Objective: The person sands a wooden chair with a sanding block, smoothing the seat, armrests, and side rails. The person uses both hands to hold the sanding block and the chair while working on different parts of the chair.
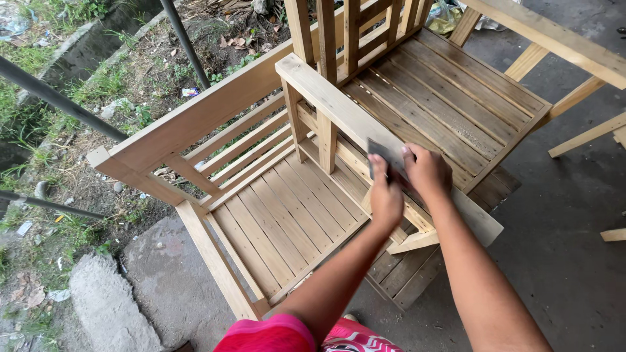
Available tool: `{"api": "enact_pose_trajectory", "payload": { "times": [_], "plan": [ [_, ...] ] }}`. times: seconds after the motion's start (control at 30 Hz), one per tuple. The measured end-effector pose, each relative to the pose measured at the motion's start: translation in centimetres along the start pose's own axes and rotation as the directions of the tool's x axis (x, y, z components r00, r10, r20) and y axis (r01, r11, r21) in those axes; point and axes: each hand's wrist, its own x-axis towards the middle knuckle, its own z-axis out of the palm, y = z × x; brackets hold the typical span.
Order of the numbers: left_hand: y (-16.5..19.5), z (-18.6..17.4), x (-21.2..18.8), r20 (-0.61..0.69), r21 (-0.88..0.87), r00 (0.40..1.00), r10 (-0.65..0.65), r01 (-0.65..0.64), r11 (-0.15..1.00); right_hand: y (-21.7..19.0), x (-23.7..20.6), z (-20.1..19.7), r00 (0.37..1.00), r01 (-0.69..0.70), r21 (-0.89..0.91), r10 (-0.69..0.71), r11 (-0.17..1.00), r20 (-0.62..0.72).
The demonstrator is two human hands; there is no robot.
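Pressing a grey sandpaper sheet (386, 154) flat on a wooden chair's armrest (339, 107), the left hand (385, 197) and right hand (427, 171) both grasp it. Bare fingers near raw edges could catch splinters; the sheet might slip.

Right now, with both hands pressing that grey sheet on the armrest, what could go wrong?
1. Bare left hand and right hand press the grey sheet on raw wood: splinters are possible along the armrest edge.
2. The sheet covers little; fingertips may scrape the wood.
3. Pushing could shift the chair on the concrete floor.
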Motion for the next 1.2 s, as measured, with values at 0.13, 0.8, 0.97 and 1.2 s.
{"api": "enact_pose_trajectory", "payload": {
  "times": [0.13,0.8,0.97,1.2],
  "plan": [
    [0.7,-1.9,3.1,-0.094,-0.087,0.977,-0.190,0.182,0.979,-0.1,0.0,0.2,1.000,0.022,-0.007,-0.022,1.000,-0.015],
    [0.9,-6.6,12.1,-0.223,0.079,0.925,0.308,-0.298,0.951,-1.4,2.0,2.3,1.000,-0.014,-0.126,0.014,0.992,0.002],
    [1.2,-6.8,12.4,-0.182,-0.116,0.983,0.001,-0.023,0.993,-4.4,4.5,4.6,0.994,0.112,-0.158,-0.113,0.981,0.000],
    [-2.0,-8.7,16.9,-0.156,-0.262,0.987,-0.038,-0.004,0.965,-9.2,8.0,6.3,0.993,0.032,-0.163,-0.013,0.986,0.119]
  ]
}}
